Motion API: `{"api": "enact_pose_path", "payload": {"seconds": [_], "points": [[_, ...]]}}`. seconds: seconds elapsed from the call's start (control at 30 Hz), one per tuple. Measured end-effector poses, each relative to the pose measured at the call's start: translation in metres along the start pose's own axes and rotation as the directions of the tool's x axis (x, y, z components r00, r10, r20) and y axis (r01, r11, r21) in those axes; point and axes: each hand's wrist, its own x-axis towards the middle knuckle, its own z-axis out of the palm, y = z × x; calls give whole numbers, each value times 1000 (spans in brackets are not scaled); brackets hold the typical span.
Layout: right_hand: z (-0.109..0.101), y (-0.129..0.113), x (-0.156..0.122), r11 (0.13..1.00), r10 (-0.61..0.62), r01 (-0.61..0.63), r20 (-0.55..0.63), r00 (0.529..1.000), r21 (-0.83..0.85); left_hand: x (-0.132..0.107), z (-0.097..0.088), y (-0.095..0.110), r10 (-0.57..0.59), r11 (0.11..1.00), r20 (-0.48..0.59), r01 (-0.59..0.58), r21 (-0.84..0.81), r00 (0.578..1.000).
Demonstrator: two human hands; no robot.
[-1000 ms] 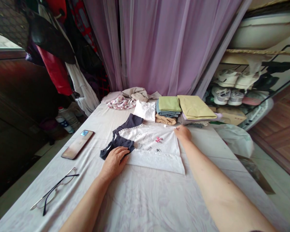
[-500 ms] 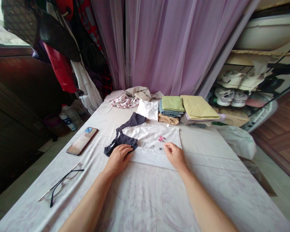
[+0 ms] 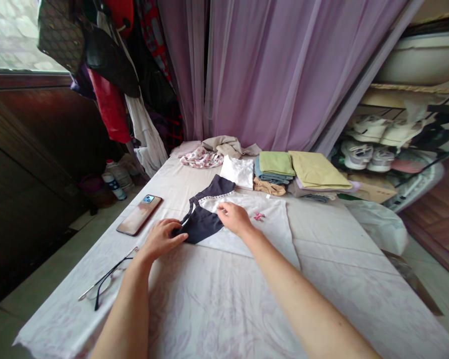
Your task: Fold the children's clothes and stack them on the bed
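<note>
A top with a dark navy yoke and a white printed body lies flat on the bed, a small pink bow on its front. My left hand rests at the dark shoulder edge, fingers stretched out and thumb apart. Over the seam between dark and white cloth, my right hand has its fingers closed in a pinch on the top. Part of the print is hidden under that hand and forearm.
Left of the top lie a phone and eyeglasses. Behind it sit a folded white garment, stacked green and yellow clothes, and a crumpled spotted cloth. A purple curtain hangs beyond.
My right hand has moved left from the white body to the dark yoke's seam. My left hand has shifted left to the shoulder edge. The view has turned slightly left.
</note>
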Motion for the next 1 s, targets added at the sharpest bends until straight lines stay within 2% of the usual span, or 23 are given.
{"api": "enact_pose_path", "payload": {"seconds": [0.13,0.27,0.43,0.53,0.6,0.7,0.77,0.87,1.0], "points": [[14,-23,33,998,-2,15,192,981,-63,-1,3,-7,37,999,34,-36,-17,999],[23,-28,51,997,0,22,272,962,-79,2,0,-1,8,999,78,-5,-38,997],[24,-30,60,997,-32,55,331,943,-59,3,0,12,-39,999,74,40,-9,996],[16,-29,62,996,-72,87,321,944,-32,3,1,11,-31,999,78,30,12,996],[9,-25,61,994,-107,105,262,959,22,3,3,9,-26,999,66,24,27,998],[0,-12,51,962,-189,156,137,972,225,3,5,5,-21,998,36,19,52,999],[-1,-2,39,927,-231,183,115,966,328,3,5,5,-11,998,22,9,67,1000],[0,11,18,926,-272,218,144,951,309,3,5,5,-5,998,20,4,69,1000],[2,15,-7,905,-405,394,41,913,159,2,3,4,6,1000,42,-7,23,999]]}}
